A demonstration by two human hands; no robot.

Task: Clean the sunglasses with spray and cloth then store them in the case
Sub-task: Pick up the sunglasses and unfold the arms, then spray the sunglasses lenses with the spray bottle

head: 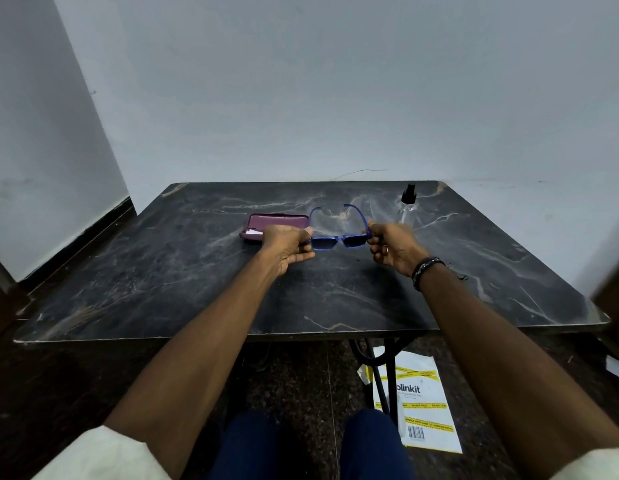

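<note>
Above the bench (183, 271), my left hand (289, 245) and right hand (393, 247) each pinch a hinge of the sunglasses (339, 237), temples spread, so the lenses stay untouched. Spray bottle (408, 202) and open case (266, 226) wait nearby.
</note>
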